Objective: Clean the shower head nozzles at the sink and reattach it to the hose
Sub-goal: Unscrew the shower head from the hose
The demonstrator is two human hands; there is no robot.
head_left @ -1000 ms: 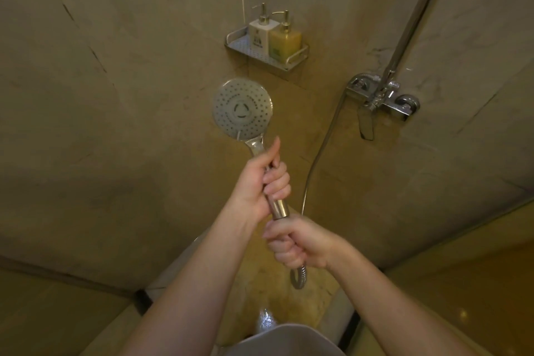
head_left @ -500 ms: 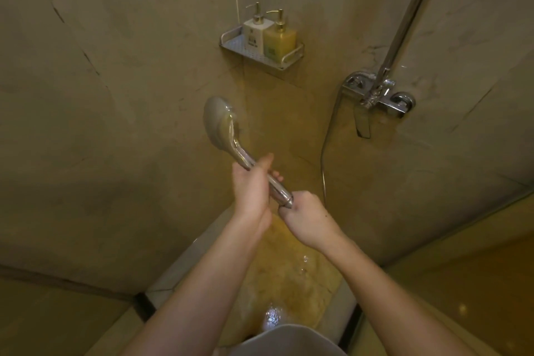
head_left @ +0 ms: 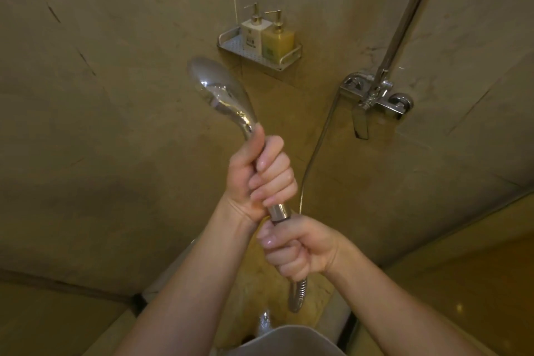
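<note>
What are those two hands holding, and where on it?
The left hand grips the shower head by its handle. The right hand grips the hose end just below the handle's base.

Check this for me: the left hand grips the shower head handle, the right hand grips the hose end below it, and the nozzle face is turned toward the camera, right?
Not quite. The head view shows the shower head's smooth chrome back, so the nozzle face is turned away. The left hand and right hand grip as you said.

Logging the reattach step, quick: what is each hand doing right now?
Left hand: fingers wrapped round the shower head handle.
Right hand: fingers curled round the hose end, just below the handle.
</note>
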